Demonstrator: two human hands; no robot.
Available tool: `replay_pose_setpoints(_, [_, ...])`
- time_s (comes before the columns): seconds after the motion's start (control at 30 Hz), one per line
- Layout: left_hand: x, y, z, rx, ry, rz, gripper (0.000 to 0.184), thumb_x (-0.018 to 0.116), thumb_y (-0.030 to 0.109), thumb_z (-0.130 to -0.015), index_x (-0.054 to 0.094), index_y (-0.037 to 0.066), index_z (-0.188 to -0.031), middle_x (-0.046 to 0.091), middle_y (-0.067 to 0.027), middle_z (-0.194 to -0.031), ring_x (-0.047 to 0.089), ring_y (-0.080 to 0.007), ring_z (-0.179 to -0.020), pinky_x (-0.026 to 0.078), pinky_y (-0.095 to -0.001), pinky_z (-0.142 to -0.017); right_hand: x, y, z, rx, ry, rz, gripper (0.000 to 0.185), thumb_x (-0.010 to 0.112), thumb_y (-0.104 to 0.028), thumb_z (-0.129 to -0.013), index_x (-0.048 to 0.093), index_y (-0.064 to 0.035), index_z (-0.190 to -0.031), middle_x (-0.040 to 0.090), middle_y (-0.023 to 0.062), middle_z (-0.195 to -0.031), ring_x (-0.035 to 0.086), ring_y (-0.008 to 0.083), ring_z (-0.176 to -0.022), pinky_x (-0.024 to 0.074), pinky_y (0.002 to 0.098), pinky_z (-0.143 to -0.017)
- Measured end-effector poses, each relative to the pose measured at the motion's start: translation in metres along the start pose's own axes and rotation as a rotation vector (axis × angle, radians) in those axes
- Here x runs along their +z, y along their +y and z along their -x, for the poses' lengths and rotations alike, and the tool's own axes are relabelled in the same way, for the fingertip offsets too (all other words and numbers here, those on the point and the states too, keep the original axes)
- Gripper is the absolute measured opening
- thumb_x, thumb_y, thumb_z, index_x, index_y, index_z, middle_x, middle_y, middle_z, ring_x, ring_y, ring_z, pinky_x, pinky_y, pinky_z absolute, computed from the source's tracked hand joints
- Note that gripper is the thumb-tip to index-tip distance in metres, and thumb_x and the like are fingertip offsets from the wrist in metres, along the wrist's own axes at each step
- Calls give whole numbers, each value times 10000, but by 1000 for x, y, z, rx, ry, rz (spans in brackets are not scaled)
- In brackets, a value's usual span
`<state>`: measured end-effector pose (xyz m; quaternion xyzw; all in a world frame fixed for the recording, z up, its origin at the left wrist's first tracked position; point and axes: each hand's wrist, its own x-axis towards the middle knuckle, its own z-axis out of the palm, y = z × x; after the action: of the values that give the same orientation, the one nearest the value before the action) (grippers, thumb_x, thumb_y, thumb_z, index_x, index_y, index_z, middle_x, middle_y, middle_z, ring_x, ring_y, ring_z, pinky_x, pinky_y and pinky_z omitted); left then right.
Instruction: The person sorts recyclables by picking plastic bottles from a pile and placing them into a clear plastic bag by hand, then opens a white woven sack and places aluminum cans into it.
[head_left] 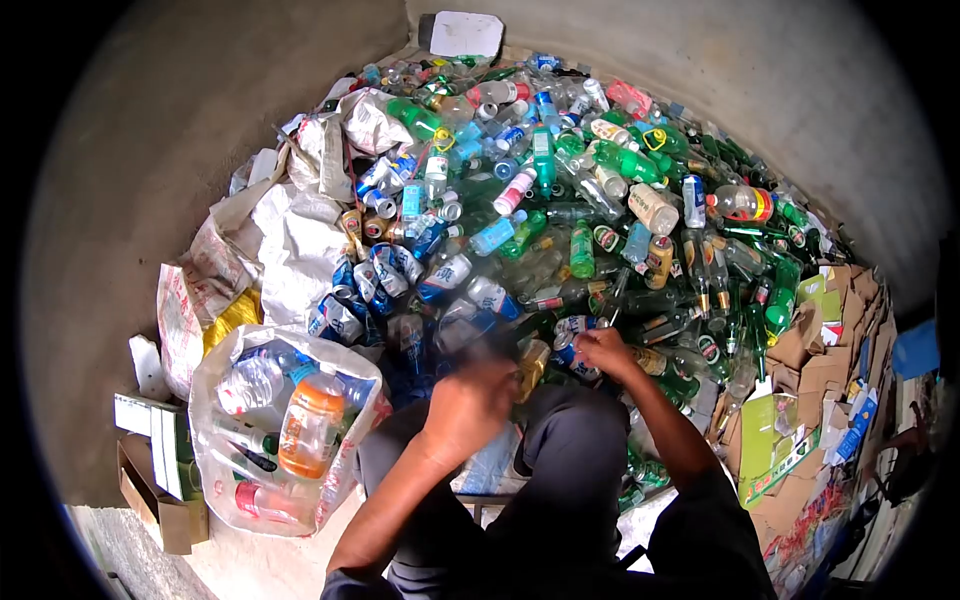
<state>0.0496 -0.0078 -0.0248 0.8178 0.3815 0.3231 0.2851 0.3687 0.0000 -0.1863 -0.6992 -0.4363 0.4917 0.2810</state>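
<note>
My left hand point(470, 405) is smeared by motion above my left knee, its fingers curled in. A dark blurred shape sits just above it; what it is, and whether the hand holds it, I cannot make out. Over by my right knee, my right hand point(605, 352) has bent fingers closed against the end of a blue and white drink can point(572, 345). Between the hands lies a gold can point(533, 365). Just beyond them are several crushed blue and white cans point(375, 275) and many green glass bottles.
A big heap of plastic bottles point(620, 160) spreads to the walls. At left stands a clear plastic bag point(350, 375) with bottles inside, beside a cardboard box point(165, 500). White woven sacks point(300, 235) lie behind it. Flattened cardboard point(830, 385) is stacked at right.
</note>
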Motion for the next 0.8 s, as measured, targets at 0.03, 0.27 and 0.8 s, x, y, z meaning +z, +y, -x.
replay_pose_setpoints(0.03, [4, -1, -4, -12, -56, -44, 212, 664, 39, -839, 661, 23, -1051, 690, -147, -908, 698, -304, -750, 564, -358, -650, -1, 17, -9, 69, -3, -58, 194, 620, -145, -923, 687, 20, -1001, 687, 48, -854, 682, 136, -715, 520, 264, -578])
replay_pose_setpoints(0.27, [7, 2, -7, 10, -170, -80, 239, 684, 81, -813, 659, 47, -1048, 666, -131, -809, 663, -317, -661, 531, -402, -567, -14, 64, -83, 209, 71, -421, 204, 652, -201, -899, 669, -14, -979, 660, 61, -846, 675, 182, -725, 526, 277, -576])
replay_pose_setpoints(0.8, [-4, -1, -15, -19, -296, 122, 258, 746, 121, -805, 673, 10, -1026, 693, -106, -782, 688, -267, -645, 543, -349, -543, -37, 58, -247, 398, 537, -351, 530, 779, -362, -841, 570, -15, -1184, 639, 127, -1084, 676, 263, -850, 569, 367, -618])
